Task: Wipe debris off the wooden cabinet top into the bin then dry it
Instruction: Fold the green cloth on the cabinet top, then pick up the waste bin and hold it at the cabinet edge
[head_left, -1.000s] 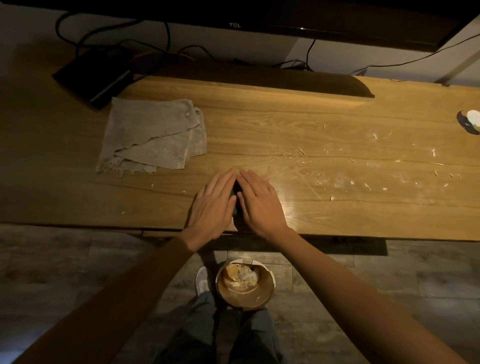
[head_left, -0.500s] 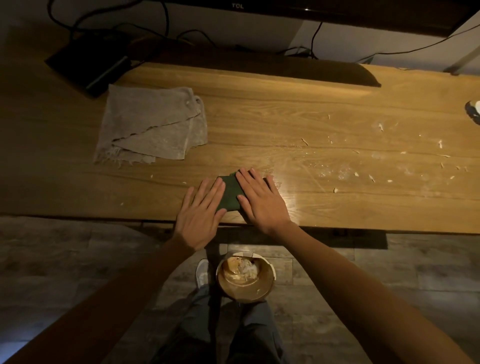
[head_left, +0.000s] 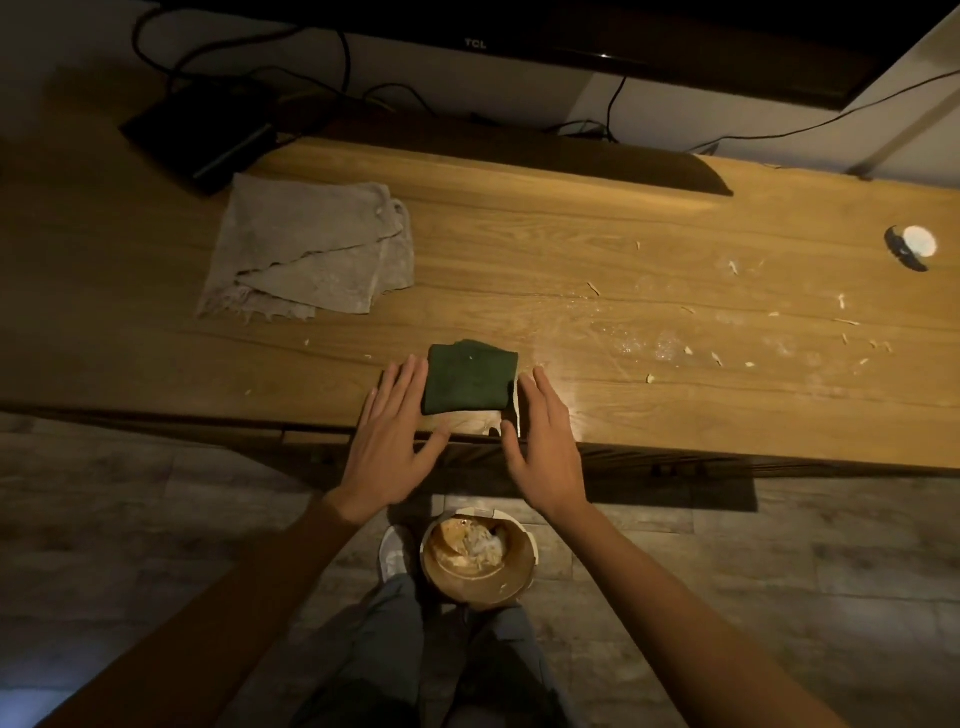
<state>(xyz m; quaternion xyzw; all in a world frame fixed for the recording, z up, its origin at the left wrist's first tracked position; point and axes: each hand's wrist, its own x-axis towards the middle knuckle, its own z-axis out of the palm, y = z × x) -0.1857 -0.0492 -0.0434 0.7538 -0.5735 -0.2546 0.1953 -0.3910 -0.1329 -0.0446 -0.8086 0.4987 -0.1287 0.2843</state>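
Hands parted; flat left hand, right hand flank green cloth.

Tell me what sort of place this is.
Probably a living room at home: a television hangs above the wooden cabinet top, cables trail down the wall, and the floor is wood-look planks.

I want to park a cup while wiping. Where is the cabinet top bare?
Free: the strip between the grey cloth and the debris, behind the green cloth; also the dim left end in front of the black box. Crowded: the front edge, where the left hand and right hand flank the green cloth, and the littered right half.
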